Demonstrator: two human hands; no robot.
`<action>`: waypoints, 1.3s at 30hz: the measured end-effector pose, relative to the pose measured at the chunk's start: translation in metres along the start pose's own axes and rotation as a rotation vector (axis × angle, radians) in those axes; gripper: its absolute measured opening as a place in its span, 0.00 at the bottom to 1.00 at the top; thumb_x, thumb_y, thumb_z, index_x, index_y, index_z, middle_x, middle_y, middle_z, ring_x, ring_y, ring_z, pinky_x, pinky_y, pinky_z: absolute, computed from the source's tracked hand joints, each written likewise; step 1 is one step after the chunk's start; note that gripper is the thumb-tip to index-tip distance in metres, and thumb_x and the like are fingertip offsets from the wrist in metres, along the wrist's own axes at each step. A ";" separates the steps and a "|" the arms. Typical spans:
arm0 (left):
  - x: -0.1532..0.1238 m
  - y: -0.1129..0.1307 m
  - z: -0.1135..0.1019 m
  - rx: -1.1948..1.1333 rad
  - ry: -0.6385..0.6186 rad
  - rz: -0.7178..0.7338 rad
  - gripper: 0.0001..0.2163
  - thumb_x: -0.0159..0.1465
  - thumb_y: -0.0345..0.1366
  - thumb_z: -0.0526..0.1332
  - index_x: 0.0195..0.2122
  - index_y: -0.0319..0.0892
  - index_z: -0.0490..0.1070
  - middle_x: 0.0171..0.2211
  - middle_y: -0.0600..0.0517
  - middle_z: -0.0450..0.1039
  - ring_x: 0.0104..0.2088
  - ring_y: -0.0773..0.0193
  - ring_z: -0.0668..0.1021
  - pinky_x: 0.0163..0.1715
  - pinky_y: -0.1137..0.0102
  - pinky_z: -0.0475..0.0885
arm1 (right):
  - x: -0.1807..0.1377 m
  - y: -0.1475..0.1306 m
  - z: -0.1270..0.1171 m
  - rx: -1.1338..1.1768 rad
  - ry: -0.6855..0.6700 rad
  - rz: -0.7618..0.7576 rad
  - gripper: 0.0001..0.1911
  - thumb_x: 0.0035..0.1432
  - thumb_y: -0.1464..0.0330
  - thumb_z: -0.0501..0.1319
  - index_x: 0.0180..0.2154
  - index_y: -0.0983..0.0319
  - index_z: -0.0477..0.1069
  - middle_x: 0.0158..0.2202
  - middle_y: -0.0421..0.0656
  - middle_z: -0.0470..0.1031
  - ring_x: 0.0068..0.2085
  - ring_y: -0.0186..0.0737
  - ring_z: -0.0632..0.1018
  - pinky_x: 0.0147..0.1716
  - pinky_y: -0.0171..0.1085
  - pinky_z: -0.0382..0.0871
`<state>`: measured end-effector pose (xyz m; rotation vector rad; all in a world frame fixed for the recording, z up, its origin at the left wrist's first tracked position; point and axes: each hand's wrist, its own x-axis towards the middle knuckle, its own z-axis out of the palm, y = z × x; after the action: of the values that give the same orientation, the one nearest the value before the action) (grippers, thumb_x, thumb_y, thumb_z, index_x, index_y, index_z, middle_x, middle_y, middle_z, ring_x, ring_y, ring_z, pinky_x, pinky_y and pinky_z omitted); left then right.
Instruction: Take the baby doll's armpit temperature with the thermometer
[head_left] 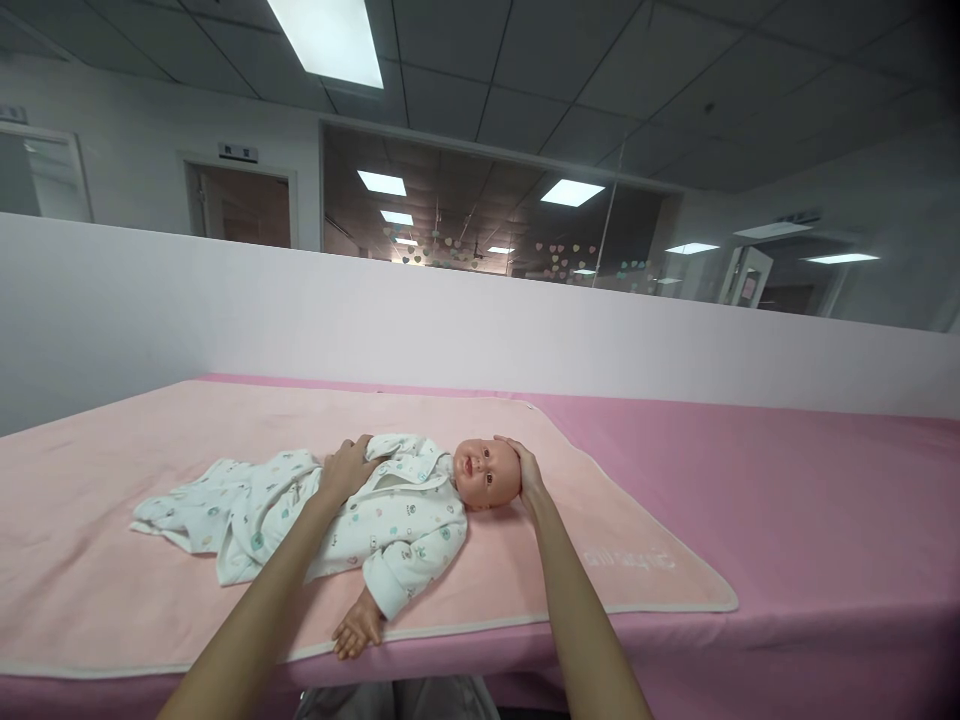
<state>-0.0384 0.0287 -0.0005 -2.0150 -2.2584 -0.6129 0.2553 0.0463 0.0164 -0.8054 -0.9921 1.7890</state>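
Note:
A baby doll (486, 472) lies on its back on a pale pink blanket (112, 470), head to the right. It wears a white patterned romper (405, 520). My left hand (346, 468) rests palm-down on the doll's chest, fingers lying flat on the cloth. My right hand (523, 466) cups the top of the doll's head, fingers curved around it. One doll arm (360, 626) stretches toward the blanket's front edge.
The blanket lies on a table covered in darker pink cloth (810, 500). A low white partition wall (480, 320) runs behind it. Beyond are glass office walls and doors. My knees show below the table's front edge.

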 end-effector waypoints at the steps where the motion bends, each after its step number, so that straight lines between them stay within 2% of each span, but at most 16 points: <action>1: 0.000 0.000 0.000 -0.004 0.005 0.000 0.20 0.58 0.48 0.47 0.50 0.46 0.58 0.41 0.44 0.66 0.42 0.53 0.71 0.39 0.63 0.62 | 0.000 0.000 0.000 0.009 -0.009 0.004 0.18 0.42 0.55 0.56 0.27 0.63 0.70 0.31 0.48 0.76 0.36 0.49 0.76 0.35 0.45 0.69; 9: 0.000 -0.002 0.002 -0.035 0.044 0.027 0.20 0.58 0.48 0.48 0.49 0.45 0.58 0.42 0.45 0.66 0.41 0.54 0.71 0.39 0.64 0.63 | 0.008 0.001 -0.003 0.042 0.120 -0.112 0.13 0.42 0.59 0.57 0.25 0.63 0.70 0.27 0.47 0.75 0.32 0.47 0.76 0.34 0.44 0.69; 18: -0.001 0.000 0.000 -0.015 0.033 -0.002 0.22 0.57 0.50 0.47 0.49 0.44 0.59 0.41 0.44 0.67 0.41 0.52 0.72 0.38 0.64 0.63 | 0.004 0.001 -0.001 0.040 0.082 -0.085 0.12 0.42 0.59 0.58 0.25 0.63 0.70 0.27 0.46 0.76 0.33 0.48 0.76 0.35 0.43 0.70; 25: -0.001 -0.001 0.001 -0.017 0.040 0.010 0.22 0.57 0.49 0.47 0.49 0.43 0.59 0.40 0.43 0.67 0.40 0.52 0.72 0.38 0.64 0.64 | 0.008 0.003 -0.007 0.062 0.064 -0.025 0.16 0.44 0.58 0.58 0.30 0.64 0.69 0.30 0.48 0.76 0.35 0.50 0.76 0.35 0.47 0.70; 30: 0.000 -0.002 0.003 -0.022 0.057 0.008 0.23 0.57 0.50 0.47 0.50 0.44 0.58 0.41 0.43 0.66 0.39 0.53 0.72 0.38 0.64 0.64 | 0.013 0.003 -0.010 0.083 0.138 -0.215 0.11 0.44 0.62 0.59 0.30 0.63 0.69 0.31 0.45 0.76 0.36 0.46 0.76 0.37 0.42 0.71; 35: 0.001 -0.003 0.004 0.010 0.041 0.034 0.23 0.58 0.49 0.46 0.50 0.43 0.58 0.38 0.43 0.68 0.39 0.51 0.72 0.36 0.63 0.64 | 0.011 0.003 -0.009 0.058 0.043 -0.052 0.14 0.44 0.60 0.59 0.29 0.64 0.70 0.31 0.47 0.76 0.36 0.49 0.76 0.36 0.45 0.70; 39: 0.001 -0.004 0.004 0.002 0.032 0.048 0.22 0.58 0.49 0.45 0.49 0.43 0.58 0.40 0.44 0.69 0.39 0.53 0.72 0.36 0.64 0.64 | 0.008 0.002 -0.008 0.055 0.075 -0.041 0.14 0.43 0.59 0.59 0.29 0.64 0.70 0.30 0.47 0.76 0.34 0.49 0.76 0.35 0.46 0.71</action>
<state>-0.0417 0.0302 -0.0048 -2.0366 -2.1856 -0.6340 0.2584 0.0554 0.0101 -0.8067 -0.9010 1.7313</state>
